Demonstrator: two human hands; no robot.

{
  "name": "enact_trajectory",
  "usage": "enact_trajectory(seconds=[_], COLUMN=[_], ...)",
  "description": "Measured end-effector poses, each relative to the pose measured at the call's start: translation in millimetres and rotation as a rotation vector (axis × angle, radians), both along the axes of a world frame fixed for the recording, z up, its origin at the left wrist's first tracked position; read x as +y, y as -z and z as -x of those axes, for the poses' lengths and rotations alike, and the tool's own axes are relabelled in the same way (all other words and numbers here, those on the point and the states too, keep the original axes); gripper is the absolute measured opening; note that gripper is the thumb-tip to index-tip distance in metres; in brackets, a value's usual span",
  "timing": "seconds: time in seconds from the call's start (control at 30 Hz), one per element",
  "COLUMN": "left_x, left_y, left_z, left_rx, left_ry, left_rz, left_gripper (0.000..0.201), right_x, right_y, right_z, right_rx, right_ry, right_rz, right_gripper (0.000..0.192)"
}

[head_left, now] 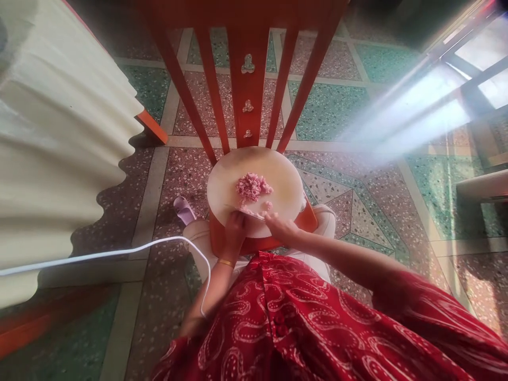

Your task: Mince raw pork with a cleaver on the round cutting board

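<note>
I saw a round board (222, 185) resting on an orange chair (248, 79), and on it a small heap of pink mince (252, 187), just off centre. My left hand (235, 228) was clenched around a knife (248, 211) at the board's near edge, the thin blade lying flat and hard to make out. My right hand (281, 227) lay loose with its fingertips on the near rim, gripping nothing. Bare board ringed the heap. A white cable (119, 251) crossed the floor to my left. My red dress hid the chair's seat front.
</note>
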State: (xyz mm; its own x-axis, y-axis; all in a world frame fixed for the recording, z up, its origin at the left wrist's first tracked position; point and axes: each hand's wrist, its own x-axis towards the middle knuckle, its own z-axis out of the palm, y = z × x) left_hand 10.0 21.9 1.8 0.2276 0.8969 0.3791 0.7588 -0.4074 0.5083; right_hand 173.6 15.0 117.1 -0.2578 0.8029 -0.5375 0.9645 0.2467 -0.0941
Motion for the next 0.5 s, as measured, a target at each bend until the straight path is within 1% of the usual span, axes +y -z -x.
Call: enact_trajectory(seconds=[0.07, 0.13, 0.2, 0.27, 0.4, 0.5], left_x=[1, 2, 2, 1, -3, -5], left_y=[0.1, -0.2, -1.1, -2.3, -4.2, -4.7], left_z=[0, 0, 0, 1, 2, 1], left_rx=[0.020, 0.043, 0.038, -0.007, -0.099, -0.078], left_ry=[0.016, 0.024, 0.020, 0.021, 0.008, -0.008], left_rz=[0.000, -0.007, -0.022, -0.034, -0.035, -0.017], left_gripper=[0.020, 0.021, 0.019, 0.017, 0.016, 0.014], right_x=[11, 22, 27, 24, 11, 2], right_y=[4.0, 6.7, 6.4, 3.2, -8.0, -13.8], right_z=[14, 29, 33, 21, -14, -22], right_rx=[0.006, 0.029, 0.053, 0.043, 0.006, 0.052], right_ry=[-0.023, -0.026, -0.034, -0.031, 0.040, 0.019], right_rz=[0.045, 0.057, 0.042, 0.023, 0.001, 0.005], right_gripper=[0.036, 0.035, 0.033, 0.035, 0.048, 0.045])
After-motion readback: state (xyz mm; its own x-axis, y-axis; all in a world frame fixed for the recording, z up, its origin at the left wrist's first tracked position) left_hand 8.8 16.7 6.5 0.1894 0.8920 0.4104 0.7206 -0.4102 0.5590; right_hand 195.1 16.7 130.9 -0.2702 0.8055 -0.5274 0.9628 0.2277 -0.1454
